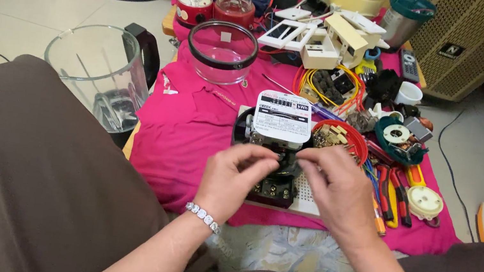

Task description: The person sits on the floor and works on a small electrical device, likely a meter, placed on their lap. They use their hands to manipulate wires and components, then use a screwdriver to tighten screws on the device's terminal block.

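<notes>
An opened electricity meter (282,120) with a white dial face on a round black base lies on a pink cloth (191,128) in front of me. My left hand (234,179), with a bead bracelet at the wrist, rests on the meter's lower left with fingers curled over the black terminal block (274,190). From the right, my right hand (337,187) has its fingertips pinched at the middle of the meter, just under the white face. What the fingers pinch is hidden.
A red lid with small parts (340,140), pliers and screwdrivers (391,192), a clear glass dome (221,52), a blender jug (102,78), white switch plates (316,38), coils of wire (327,88) and a speaker (476,44) crowd around. My knees flank the cloth.
</notes>
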